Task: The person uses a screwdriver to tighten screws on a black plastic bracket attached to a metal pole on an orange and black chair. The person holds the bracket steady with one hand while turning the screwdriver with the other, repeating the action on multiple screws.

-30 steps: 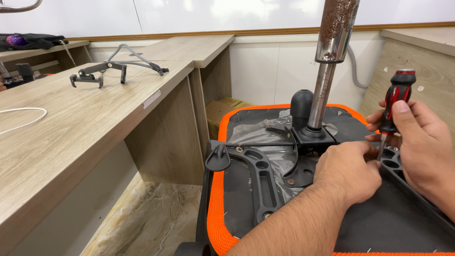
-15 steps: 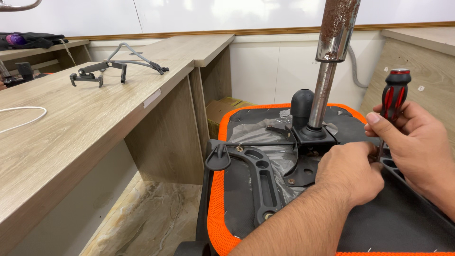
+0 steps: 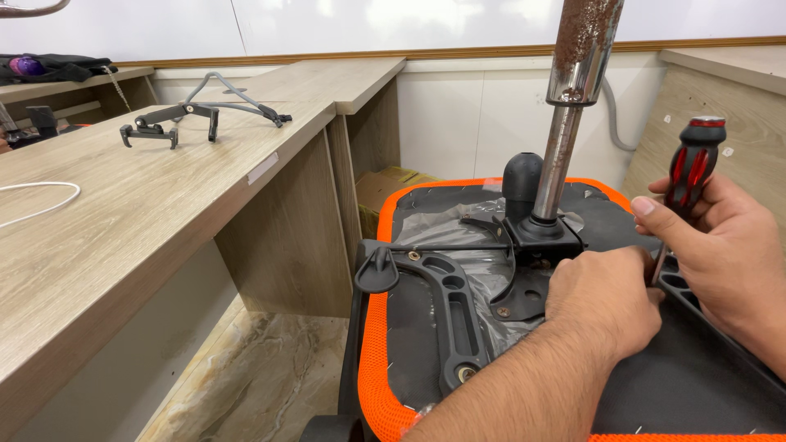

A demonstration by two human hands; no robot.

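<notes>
a: head view, right of frame: right hand (image 3: 725, 245) closed around a red-and-black screwdriver (image 3: 692, 168), handle upright, shaft dropping behind the knuckles toward the underside of an upturned chair seat (image 3: 377, 352) with an orange mesh rim.

b: left hand (image 3: 606, 299)?

a: lower centre, curled, palm down, resting on the black metal mechanism plate (image 3: 524, 278) beside the screwdriver tip. cannot tell whether pinching a screw or just bracing; fingers hidden underneath.

b: changed since a second ago?

a: screwdriver handle leaning less, standing straighter now and sitting slightly further right in the frame. right thumb laid across the handle rather than behind it. left hand barely shifted. looks like a tip being seated and squared up, so driving seems underway or just about set, judged from posture only.

b: rest of the frame?

a: rusty gas-lift column (image 3: 573, 98) rising from the plate, top centre. black armrest bracket (image 3: 446, 315) lying on the seat, lower middle. wooden desk (image 3: 123, 237) along the left, with a grey-and-black folding bracket (image 3: 196, 115) at upper left and a white cable (image 3: 37, 200) at the far left edge.
</notes>
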